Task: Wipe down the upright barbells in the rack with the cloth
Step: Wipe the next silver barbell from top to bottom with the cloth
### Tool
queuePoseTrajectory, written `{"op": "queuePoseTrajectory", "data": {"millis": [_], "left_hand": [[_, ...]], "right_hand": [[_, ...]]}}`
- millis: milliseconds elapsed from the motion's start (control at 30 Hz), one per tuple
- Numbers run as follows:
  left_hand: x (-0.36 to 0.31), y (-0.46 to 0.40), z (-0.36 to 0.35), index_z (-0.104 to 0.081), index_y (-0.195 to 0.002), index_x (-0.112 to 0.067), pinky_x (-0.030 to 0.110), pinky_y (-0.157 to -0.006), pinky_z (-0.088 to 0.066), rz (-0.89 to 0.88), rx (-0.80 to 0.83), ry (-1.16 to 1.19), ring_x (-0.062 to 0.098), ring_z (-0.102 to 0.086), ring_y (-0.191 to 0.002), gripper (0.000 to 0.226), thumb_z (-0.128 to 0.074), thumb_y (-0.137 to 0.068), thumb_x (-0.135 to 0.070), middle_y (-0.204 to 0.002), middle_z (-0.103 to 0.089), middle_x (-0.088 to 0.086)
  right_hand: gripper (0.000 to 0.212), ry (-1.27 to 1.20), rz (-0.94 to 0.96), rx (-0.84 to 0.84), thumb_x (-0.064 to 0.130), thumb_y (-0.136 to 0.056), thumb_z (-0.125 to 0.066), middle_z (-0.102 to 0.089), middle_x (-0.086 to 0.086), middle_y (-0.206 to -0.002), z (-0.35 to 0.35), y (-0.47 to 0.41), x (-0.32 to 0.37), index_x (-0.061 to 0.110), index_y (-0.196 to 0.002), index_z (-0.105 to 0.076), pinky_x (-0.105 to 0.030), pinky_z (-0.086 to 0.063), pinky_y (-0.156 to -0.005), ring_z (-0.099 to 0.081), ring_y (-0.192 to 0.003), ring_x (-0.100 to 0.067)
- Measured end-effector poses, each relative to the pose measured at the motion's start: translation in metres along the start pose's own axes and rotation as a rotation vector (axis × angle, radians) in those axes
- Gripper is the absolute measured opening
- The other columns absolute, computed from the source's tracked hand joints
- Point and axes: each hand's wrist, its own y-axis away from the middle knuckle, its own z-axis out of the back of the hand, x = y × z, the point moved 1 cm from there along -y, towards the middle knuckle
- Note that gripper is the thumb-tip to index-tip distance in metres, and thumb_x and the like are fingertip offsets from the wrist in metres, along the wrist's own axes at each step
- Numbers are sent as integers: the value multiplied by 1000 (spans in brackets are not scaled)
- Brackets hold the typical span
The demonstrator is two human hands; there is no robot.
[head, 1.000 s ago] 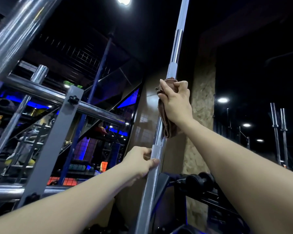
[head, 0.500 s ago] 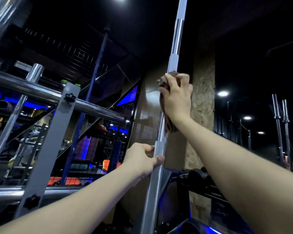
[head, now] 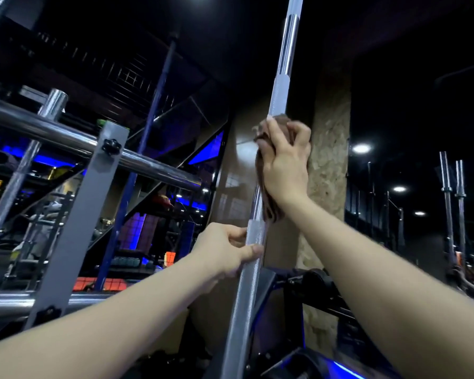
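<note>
A thick chrome crossbar (head: 74,139) ran across the left side, passing a flat grey upright plate (head: 80,220) fixed with a black star knob (head: 111,146). A second chrome rail (head: 8,300) lay lower, near the plate's foot. Behind them a blue pole (head: 145,149) rose toward the dark ceiling, with blue-lit gym equipment and an orange glowing panel (head: 99,283) in the background. A rough stone-faced pillar (head: 329,160) stood in the middle, beside a glossy brown wall panel (head: 236,170). Round ceiling lights (head: 361,148) shone on the right.
</note>
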Motion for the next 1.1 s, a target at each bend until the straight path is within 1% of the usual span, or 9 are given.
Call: {"op": "queuePoseTrajectory", "data": {"millis": [100,267,400,500,633,700,800,900,1100], "left_hand": [[3,-3,1,-68,-112,-15,42,-81,-56,0,-3,-15,28,-69,-94,38,-79,-76,-20,-95,-73,10],[3,-4,1,-66,-116,-16,28,-62,-43,10,-7,-5,23,-66,-79,75,-81,-49,-46,-97,-73,9],[2,-1,-1,-66,-115,-10,19,-52,-36,-1,-19,-20,13,-50,-56,58,-82,-64,-32,-86,-68,11],[3,1,-4,-67,-115,-15,21,-57,-41,-10,-23,-18,19,-64,-76,75,-78,-48,-46,-95,-72,9],[4,0,-2,-69,-113,-21,20,-57,-37,-24,-24,-53,21,-67,-85,72,-76,-47,-49,-93,-74,4],[4,0,-1,-69,-112,-19,24,-61,-44,-39,-24,-67,21,-66,-83,60,-81,-57,-41,-94,-73,7],[7,7,0,-68,-113,-14,38,-88,-52,-98,-37,-161,25,-65,-96,37,-78,-77,-17,-100,-72,10],[12,21,2,-63,-120,-19,42,-94,-47,-96,-2,-230,30,-61,-108,43,-74,-79,-12,-109,-69,10],[13,35,5,-50,-135,-27,48,-98,-47,-81,67,-208,15,-58,-89,57,-70,-84,-10,-110,-64,-1]], "right_hand": [[42,27,-35,-10,30,-99,-47,-21,-5,-145,-8,-25,6,33,-141,-43,-36,-33,-102,-27,-125,-30],[42,-62,50,13,25,-97,-50,-19,-1,-145,-7,42,-2,34,-138,-47,-28,-26,-94,-21,-126,-23],[42,-56,109,68,28,-92,-53,-24,-2,-140,-3,83,-10,33,-134,-53,-25,-18,-105,-26,-124,-25],[39,-25,83,51,25,-93,-55,-27,-8,-141,-1,37,-5,27,-132,-56,-22,-14,-104,-26,-126,-29],[40,-9,47,28,25,-96,-53,-23,-4,-144,-5,7,-2,29,-135,-52,-21,-14,-103,-23,-127,-26],[40,-27,77,25,23,-96,-53,-24,-4,-144,-7,29,-5,30,-135,-53,-21,-14,-103,-23,-126,-26],[39,-59,100,40,22,-94,-54,-29,-6,-140,-8,82,-7,30,-132,-55,-21,-14,-104,-26,-124,-28],[40,-71,106,102,24,-92,-53,-32,-9,-136,1,104,-6,29,-132,-56,-10,-9,-103,-30,-121,-29],[38,-41,60,72,22,-95,-54,-25,-9,-142,3,35,2,27,-133,-55,-10,-9,-96,-24,-125,-30]]}}
